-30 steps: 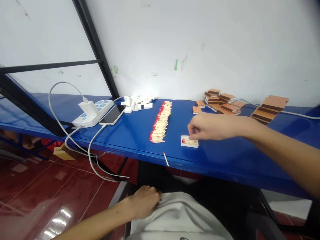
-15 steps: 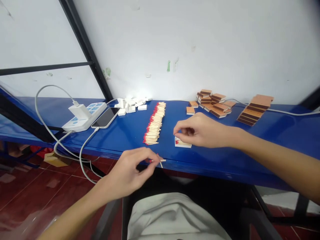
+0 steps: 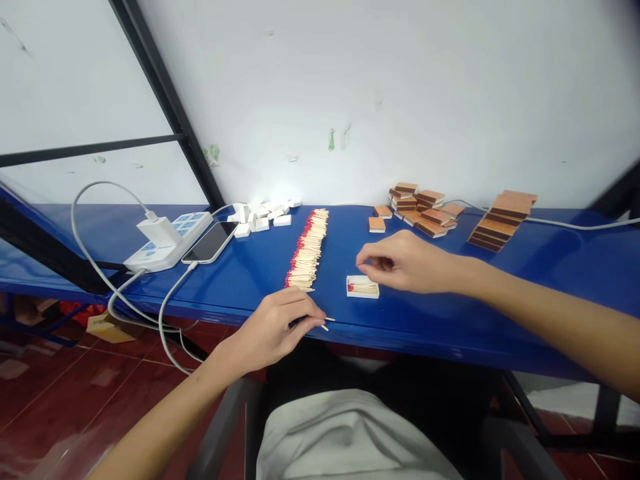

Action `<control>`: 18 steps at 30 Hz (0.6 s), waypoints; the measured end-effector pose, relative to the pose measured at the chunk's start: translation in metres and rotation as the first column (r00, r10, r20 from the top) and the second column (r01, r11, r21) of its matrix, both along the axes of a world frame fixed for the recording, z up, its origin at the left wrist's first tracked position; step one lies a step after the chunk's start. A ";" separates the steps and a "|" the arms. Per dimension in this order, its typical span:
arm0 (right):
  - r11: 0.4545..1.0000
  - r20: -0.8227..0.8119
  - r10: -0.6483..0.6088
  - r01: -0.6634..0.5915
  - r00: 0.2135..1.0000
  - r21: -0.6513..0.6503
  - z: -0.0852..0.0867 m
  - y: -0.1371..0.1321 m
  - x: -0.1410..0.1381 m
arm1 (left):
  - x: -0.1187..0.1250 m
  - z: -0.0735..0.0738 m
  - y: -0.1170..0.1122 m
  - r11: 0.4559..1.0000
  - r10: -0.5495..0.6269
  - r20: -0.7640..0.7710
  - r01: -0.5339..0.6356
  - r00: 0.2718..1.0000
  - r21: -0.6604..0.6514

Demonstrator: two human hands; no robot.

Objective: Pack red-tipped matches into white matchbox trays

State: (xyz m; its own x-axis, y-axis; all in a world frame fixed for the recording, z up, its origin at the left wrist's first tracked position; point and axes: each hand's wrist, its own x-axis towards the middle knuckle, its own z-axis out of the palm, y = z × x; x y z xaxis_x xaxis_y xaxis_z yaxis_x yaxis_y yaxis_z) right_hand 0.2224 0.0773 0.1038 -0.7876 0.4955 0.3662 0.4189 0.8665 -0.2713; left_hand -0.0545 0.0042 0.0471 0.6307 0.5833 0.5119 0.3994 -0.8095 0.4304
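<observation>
Near the table's front edge, my left hand (image 3: 287, 327) pinches a couple of matches (image 3: 329, 320); their pale ends stick out past the fingertips. A small white matchbox tray (image 3: 363, 295) lies on the blue table with a few red-tipped matches inside. Just above its right back corner hovers my right hand (image 3: 400, 261), thumb and index finger pinched together with nothing visible in them. Left of the tray, a long row of loose matches (image 3: 309, 250) runs away from me, red heads to the left. My left hand is close to the row's near end.
White empty-looking trays (image 3: 260, 217) are heaped at the back left. Several brown matchboxes (image 3: 423, 208) are piled at the back right, beside a slanted stack of brown sleeves (image 3: 503, 220). A phone (image 3: 210, 242), a power strip (image 3: 167, 247) and white cables occupy the left.
My right hand has lifted off the tray and moved slightly right, uncovering the matches in it. My left hand has turned a little and moved slightly right with its matches.
</observation>
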 end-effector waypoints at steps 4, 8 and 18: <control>1.000 -0.011 -0.016 0.016 1.000 0.000 -0.007 0.010 0.006 | 0.012 0.011 0.008 0.994 0.026 0.047 -0.021 0.999 -0.108; 0.999 -0.146 -0.006 0.013 0.989 0.048 -0.018 0.017 0.015 | 0.045 0.021 0.028 0.995 0.095 0.125 -0.092 0.988 -0.031; 0.997 -0.144 -0.051 0.042 0.988 -0.063 -0.031 0.011 0.023 | 0.076 0.010 0.058 0.981 0.162 -0.122 -0.146 0.979 0.124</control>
State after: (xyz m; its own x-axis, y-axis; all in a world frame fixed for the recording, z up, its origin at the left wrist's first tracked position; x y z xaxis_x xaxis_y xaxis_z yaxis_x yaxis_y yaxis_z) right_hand 0.2452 0.0881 0.0724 -0.7041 0.5546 0.4435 0.4105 0.8275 -0.3831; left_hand 0.0219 0.0622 0.0575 0.6038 0.6213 0.4995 0.5698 -0.7745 0.2745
